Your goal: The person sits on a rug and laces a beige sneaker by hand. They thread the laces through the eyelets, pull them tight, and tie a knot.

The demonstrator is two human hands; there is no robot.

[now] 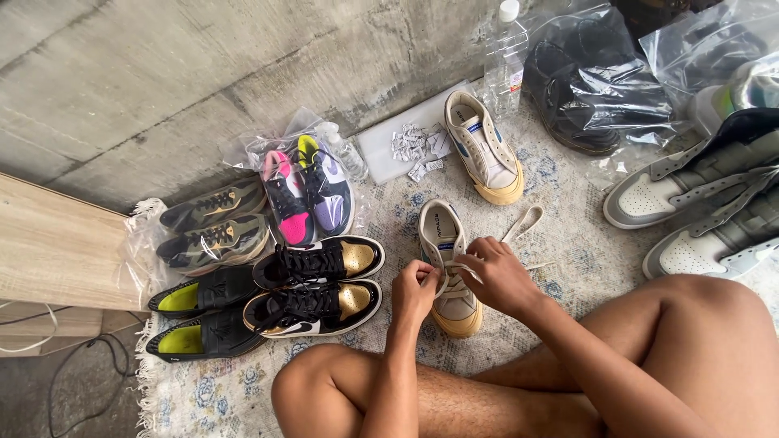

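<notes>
A cream canvas sneaker [449, 237] with a tan sole lies on the patterned rug [568, 243] in front of my crossed legs. My left hand [414, 290] pinches its flat cream lace at the left eyelets. My right hand [497, 272] grips the same lace [526, 223] on the right side, and a loose loop of it trails off toward the upper right. The matching sneaker [485, 146] lies unlaced farther back, toe toward me.
Left of the sneaker sit black-and-gold shoes [316, 284], black shoes with yellow insoles [199, 316], bagged olive shoes [213, 227] and bagged pink and purple shoes [307, 191]. Grey-white high-tops [698, 203], bagged black shoes [584, 89], a water bottle [505, 61], small paper packets [418, 150].
</notes>
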